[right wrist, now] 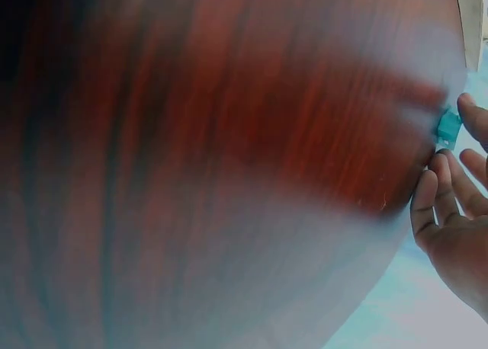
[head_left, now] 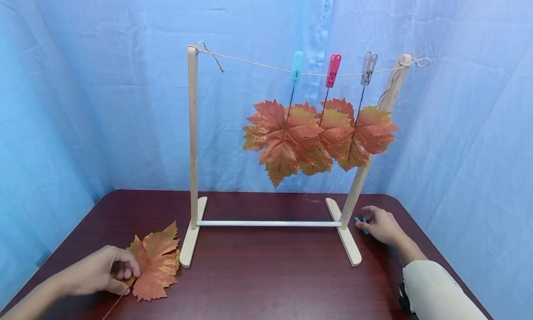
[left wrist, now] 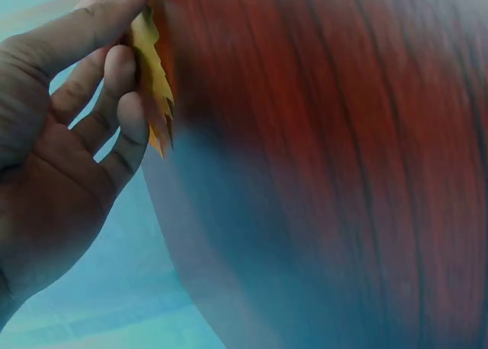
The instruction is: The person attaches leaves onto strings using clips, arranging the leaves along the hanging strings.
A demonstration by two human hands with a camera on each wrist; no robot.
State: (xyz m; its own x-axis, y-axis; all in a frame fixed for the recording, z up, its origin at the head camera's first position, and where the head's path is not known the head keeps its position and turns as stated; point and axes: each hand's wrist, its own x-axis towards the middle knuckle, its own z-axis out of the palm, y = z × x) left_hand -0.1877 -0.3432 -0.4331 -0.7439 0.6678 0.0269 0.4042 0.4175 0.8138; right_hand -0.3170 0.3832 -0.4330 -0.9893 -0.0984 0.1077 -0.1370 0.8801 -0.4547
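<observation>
My left hand (head_left: 104,271) pinches an orange-red artificial maple leaf (head_left: 156,264) near the base of its blade, at the table's front left. The leaf's thin stem trails toward the front edge. In the left wrist view, a yellowish edge of that leaf (left wrist: 156,75) shows beside my fingers. At the right side of the table, my right hand (head_left: 382,225) has thumb and fingers around a small teal clothespin (head_left: 365,226), low by the stand's right foot. The right wrist view shows this clothespin (right wrist: 448,128) between thumb and fingertips.
A wooden stand (head_left: 193,139) carries a sagging string (head_left: 250,62). Light blue (head_left: 297,67), pink (head_left: 333,71) and grey (head_left: 368,67) clothespins hold similar leaves (head_left: 283,139) by their stems, toward the right. A white bar (head_left: 268,223) joins the feet. Blue curtains (head_left: 137,102) surround the dark red table (head_left: 266,273).
</observation>
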